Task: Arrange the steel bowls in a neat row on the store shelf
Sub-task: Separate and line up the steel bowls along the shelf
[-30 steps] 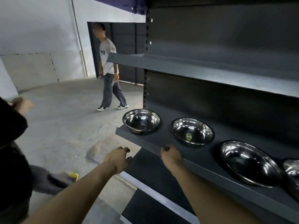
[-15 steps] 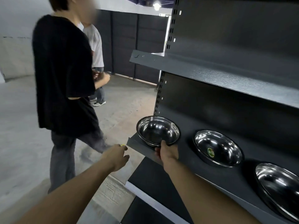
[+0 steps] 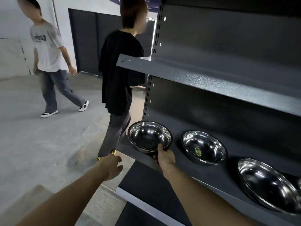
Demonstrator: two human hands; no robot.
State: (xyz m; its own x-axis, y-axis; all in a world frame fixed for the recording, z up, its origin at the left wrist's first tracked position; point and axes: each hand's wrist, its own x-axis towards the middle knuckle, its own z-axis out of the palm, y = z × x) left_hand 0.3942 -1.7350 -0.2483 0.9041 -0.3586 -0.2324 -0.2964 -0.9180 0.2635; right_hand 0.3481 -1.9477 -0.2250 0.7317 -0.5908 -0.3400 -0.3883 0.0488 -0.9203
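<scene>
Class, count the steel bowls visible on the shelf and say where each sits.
3: leftmost bowl at the shelf's end, gripped by the right hand; stickered bowl beside it; third bowl rightmost. More may lie off-frame.

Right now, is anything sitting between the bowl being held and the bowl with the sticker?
Nothing: head view shows bare shelf between held bowl and sticker bowl.

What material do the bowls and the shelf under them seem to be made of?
The bowls, such as the one the right hand grips, look like polished steel: mirror-bright, with sharp reflections. The shelf appears to be sheet metal with dark grey matte, slightly textured paint; its thin folded edge suggests so.
</scene>
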